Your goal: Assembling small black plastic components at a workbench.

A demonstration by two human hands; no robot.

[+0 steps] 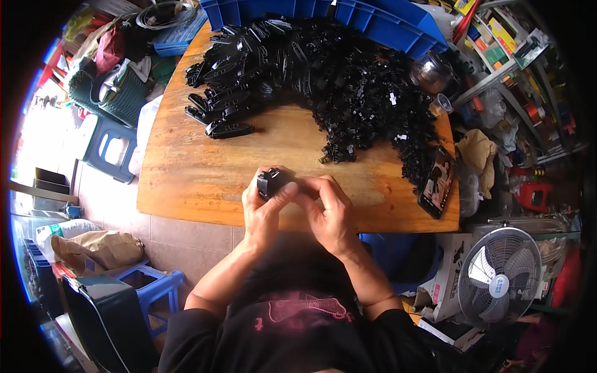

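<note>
Near the front edge of the wooden table, my left hand [262,214] is closed round a black plastic part [272,181], its blocky end showing above the thumb. My right hand [331,214] meets it from the right, fingers bent and pressed together beside the part. Whatever lies between the right fingertips is hidden. Beyond the hands, long black plastic pieces [230,102] are heaped at the back left of the table, one lying nearest at the pile's edge. Small black clip-like pieces [367,115] spread in a dense heap to the right, with a few white bits among them.
The wooden table [186,180] carries blue plastic bins [385,25] at its back. A phone [438,183] showing a picture leans at the right edge. A standing fan [500,276] is at lower right, a blue stool [149,286] at lower left, and crowded shelves [516,68] at far right.
</note>
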